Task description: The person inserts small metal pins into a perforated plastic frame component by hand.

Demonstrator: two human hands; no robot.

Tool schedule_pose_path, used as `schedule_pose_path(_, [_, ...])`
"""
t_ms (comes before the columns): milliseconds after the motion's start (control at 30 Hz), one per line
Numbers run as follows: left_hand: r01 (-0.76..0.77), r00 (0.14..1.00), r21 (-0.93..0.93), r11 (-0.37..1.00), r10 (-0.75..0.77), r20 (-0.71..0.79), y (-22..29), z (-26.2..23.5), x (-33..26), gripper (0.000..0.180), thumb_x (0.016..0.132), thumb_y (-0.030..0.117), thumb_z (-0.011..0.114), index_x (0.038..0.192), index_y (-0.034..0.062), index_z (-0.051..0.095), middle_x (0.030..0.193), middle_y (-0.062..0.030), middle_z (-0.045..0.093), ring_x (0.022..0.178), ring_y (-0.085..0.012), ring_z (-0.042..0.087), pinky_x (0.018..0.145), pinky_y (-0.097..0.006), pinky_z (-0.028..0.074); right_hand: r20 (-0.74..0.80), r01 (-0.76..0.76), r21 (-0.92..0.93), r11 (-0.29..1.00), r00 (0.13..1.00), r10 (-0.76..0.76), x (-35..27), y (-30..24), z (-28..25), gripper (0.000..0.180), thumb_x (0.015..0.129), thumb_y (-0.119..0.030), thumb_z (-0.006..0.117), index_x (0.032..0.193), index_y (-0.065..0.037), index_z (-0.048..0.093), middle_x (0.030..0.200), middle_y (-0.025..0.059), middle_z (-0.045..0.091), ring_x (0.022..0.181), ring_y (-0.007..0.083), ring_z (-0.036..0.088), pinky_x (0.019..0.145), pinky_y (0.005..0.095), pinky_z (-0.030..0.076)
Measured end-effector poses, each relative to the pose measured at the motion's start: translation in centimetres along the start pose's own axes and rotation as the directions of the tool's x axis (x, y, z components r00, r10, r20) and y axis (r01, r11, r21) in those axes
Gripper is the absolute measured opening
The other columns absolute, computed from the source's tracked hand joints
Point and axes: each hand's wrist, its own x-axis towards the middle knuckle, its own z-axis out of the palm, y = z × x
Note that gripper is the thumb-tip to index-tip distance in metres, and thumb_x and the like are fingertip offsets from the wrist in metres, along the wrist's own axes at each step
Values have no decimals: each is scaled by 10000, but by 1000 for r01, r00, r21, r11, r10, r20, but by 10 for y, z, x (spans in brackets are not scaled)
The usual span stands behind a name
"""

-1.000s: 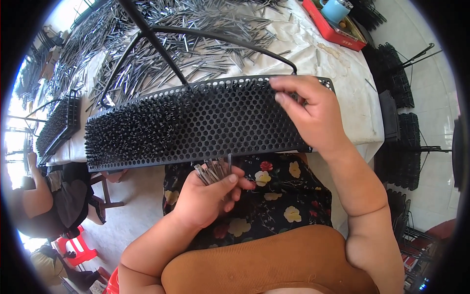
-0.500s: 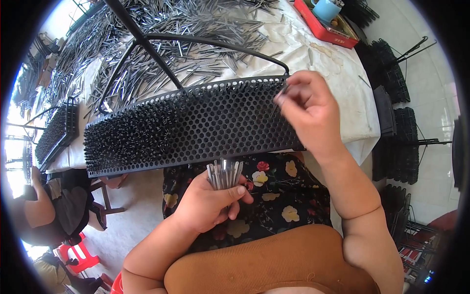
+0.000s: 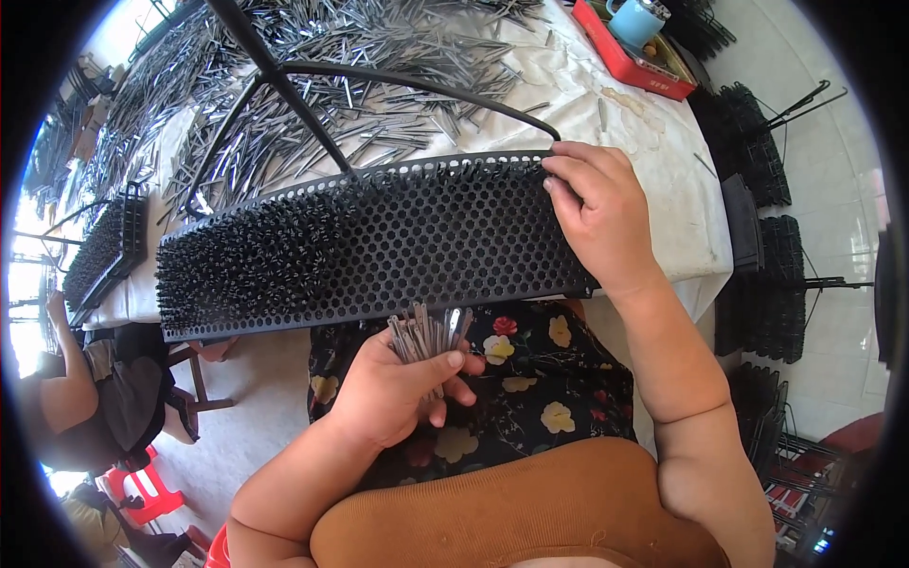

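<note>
Here, the left hand (image 3: 393, 398) clutches a bundle of thin metal pins (image 3: 428, 333) just below a black perforated rack (image 3: 379, 251) already bristling with pins, while the right hand (image 3: 601, 222) pinches the rack's upper right edge. The rack rests against a white-clothed table (image 3: 663, 189) strewn with loose pins (image 3: 312, 85) — a red tray (image 3: 625, 62) at its far corner. More black racks (image 3: 757, 170) lean by a tiled wall.
</note>
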Motion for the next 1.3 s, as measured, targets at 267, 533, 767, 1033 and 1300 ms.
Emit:
schedule_pose_path(267, [-134, 988, -8, 991, 133, -79, 2, 8, -5, 147, 939, 51, 598, 1079, 6, 602, 907, -127, 689, 693, -176, 684, 429, -218, 466, 596, -644, 649, 405, 761, 255, -19, -94, -10, 392, 819, -41, 727, 1201, -52, 637, 918, 105, 725, 752, 101, 671, 648, 238, 532])
schedule_pose_path(533, [-226, 958, 110, 968, 242, -153, 6, -7, -18, 168, 941, 77, 610, 1094, 8, 608, 937, -107, 702, 754, -172, 703, 437, -213, 451, 802, -804, 499, 323, 570, 179, 11, -124, -2, 202, 834, 3, 678, 1035, -6, 662, 805, 50, 690, 712, 71, 645, 627, 225, 520])
schedule_pose_path(767, [-118, 981, -72, 990, 105, -164, 12, -30, -20, 177, 933, 88, 611, 1082, -5, 588, 956, -173, 684, 731, -226, 695, 433, -237, 418, 435, -551, 645, 529, 834, 338, 35, -99, 41, 173, 847, 4, 705, 1015, 8, 664, 865, 50, 699, 757, 80, 640, 661, 205, 512])
schedule_pose_path(1033, [-142, 981, -90, 986, 128, -145, 13, -31, -16, 191, 911, 74, 623, 1058, -44, 588, 870, -179, 675, 688, -252, 697, 399, -241, 425, 113, -218, 471, 855, 976, 187, 54, -103, 69, 168, 819, -3, 726, 980, -32, 687, 830, 35, 699, 736, 78, 643, 673, 215, 516])
schedule_pose_path(1300, [-140, 983, -82, 987, 128, -129, 12, -34, -18, 172, 905, 61, 625, 1049, -28, 592, 855, -164, 673, 686, -250, 696, 411, -252, 430, 89, -180, 435, 882, 984, 157, 49, -101, 73, 137, 802, -31, 694, 933, -46, 659, 807, 134, 678, 704, 301, 667, 615, 342, 518])
